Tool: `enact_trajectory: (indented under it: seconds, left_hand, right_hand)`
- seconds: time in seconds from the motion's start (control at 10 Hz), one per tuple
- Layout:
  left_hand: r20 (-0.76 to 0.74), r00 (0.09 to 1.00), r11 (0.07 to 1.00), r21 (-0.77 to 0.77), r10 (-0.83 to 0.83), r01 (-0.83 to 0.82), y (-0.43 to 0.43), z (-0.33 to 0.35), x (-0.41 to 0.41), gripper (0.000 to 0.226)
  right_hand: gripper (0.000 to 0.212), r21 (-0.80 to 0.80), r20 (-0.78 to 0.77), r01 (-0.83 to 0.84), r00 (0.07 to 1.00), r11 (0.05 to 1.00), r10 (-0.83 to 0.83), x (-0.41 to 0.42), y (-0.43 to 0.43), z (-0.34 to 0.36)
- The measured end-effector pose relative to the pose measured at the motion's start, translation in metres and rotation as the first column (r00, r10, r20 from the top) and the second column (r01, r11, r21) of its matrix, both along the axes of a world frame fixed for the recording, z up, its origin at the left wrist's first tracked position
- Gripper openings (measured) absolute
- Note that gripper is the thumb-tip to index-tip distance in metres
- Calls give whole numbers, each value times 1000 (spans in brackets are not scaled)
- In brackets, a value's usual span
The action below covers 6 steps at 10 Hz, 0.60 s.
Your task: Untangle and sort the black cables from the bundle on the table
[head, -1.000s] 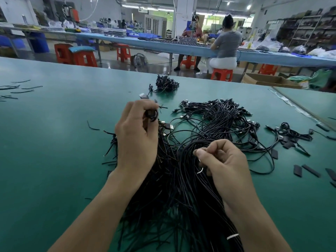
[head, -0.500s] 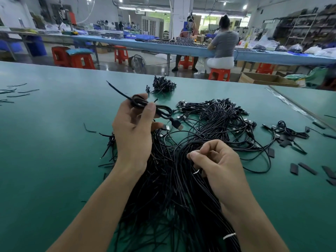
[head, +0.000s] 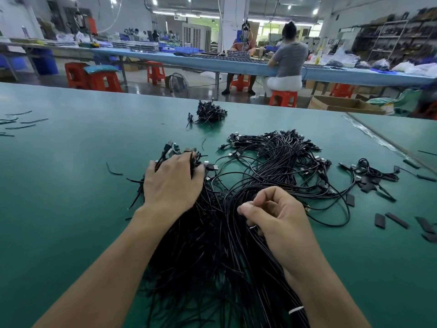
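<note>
We see a green table [head: 71, 185] with the big black cable bundle [head: 272, 166] spread over its middle and near edge. Beyond it lies a small pile [head: 210, 113] of cables. To the right, a knot [head: 373, 171] of cables sits among flat black strips [head: 397, 220], and thin offcuts [head: 23, 121] lie far left.

Tangled black cable bundle [head: 236, 233] sprawled on green table; small sorted cable pile [head: 210, 112] well apart, farther back.
</note>
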<state>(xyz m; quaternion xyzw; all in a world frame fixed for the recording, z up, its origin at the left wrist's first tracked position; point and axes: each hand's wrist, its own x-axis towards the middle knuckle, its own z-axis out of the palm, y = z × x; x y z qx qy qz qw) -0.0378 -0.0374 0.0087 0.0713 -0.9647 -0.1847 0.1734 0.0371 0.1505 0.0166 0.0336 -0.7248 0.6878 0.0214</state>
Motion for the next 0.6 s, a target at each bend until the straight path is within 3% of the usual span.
enact_trajectory:
  seconds: [0.1, 0.2, 0.3, 0.4, 0.5, 0.6]
  left_hand:
    - [4, 997, 997, 13, 75, -75, 1, -1, -6, 73]
    - [-168, 974, 989, 27, 150, -147, -3, -3, -5, 56]
    - [-279, 951, 990, 74, 134, -117, -7, -10, -4, 35]
    - [-309, 951, 997, -69, 11, -34, -2, -15, 4, 44]
    - [-115, 992, 993, -109, -58, 45, 6, -14, 9, 64]
    - [-31, 997, 997, -2, -75, 75, 16, 0, 17, 85]
  right_hand:
    - [25, 3, 1, -6, 1000, 1000, 6, -1, 1, -2]
    - [25, 0, 5, -22, 1000, 1000, 22, -1, 2, -2]
    - [25, 0, 2, -37, 999, 999, 37, 0, 2, -3]
    - [24, 7, 5, -46, 999, 999, 46, 0, 2, -1]
    - [24, -6, -10, -69, 998, 998, 69, 3, 3, 4]
    - [23, -9, -51, -52, 997, 999, 52, 6, 3, 11]
